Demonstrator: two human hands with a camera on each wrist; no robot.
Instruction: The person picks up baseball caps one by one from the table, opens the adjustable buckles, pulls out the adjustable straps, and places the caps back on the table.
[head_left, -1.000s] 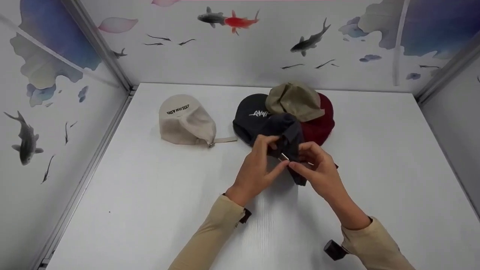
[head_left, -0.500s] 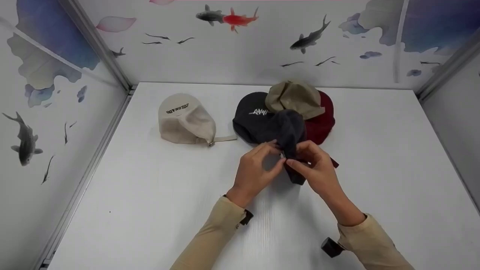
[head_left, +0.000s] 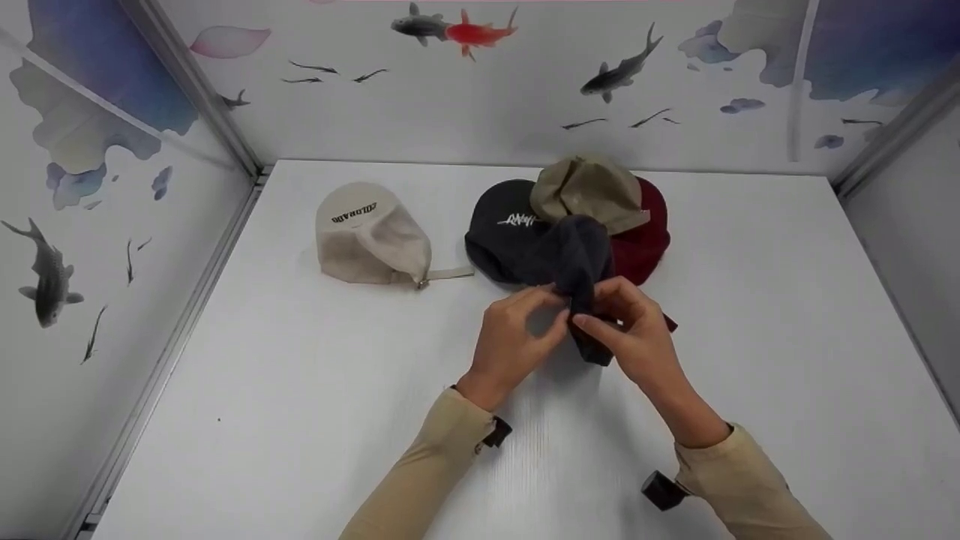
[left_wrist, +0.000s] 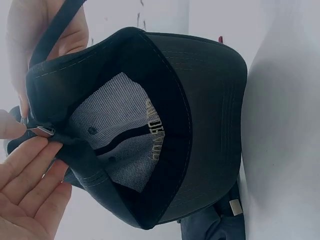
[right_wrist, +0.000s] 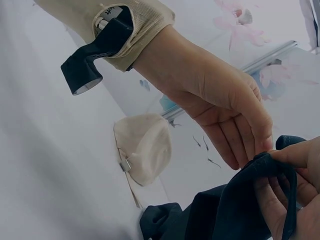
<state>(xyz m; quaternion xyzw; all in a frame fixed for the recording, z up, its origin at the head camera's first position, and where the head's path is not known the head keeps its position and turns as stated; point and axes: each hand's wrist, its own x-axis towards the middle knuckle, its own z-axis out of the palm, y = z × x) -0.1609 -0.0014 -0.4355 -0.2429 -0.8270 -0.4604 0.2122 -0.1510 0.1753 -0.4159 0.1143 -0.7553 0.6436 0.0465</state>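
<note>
A dark navy baseball cap (head_left: 581, 251) is held up between both hands. My left hand (head_left: 510, 337) pinches the back of the cap beside a small metal buckle (left_wrist: 42, 131), as the left wrist view shows. With its thumb and fingers, my right hand (head_left: 637, 334) grips the cap's back edge on the other side. A loose strap (left_wrist: 57, 32) rises past the right hand. Inside the cap, white mesh lining (left_wrist: 107, 112) and the reverse of some stitched lettering show, and the brim (left_wrist: 212, 120) points away from me. In the head view the fingers hide the buckle.
Behind the held cap lie a black cap (head_left: 499, 236) with white lettering, an olive cap (head_left: 589, 195) and a dark red cap (head_left: 649, 240), heaped together. A cream cap (head_left: 367, 240) lies apart at left, its strap extended. Printed panels (head_left: 517, 127) wall the white table (head_left: 315, 390).
The held cap's back has turned and narrowed between the hands, and the metal buckle has gone out of sight in the head view. Both hands keep nearly the same place.
</note>
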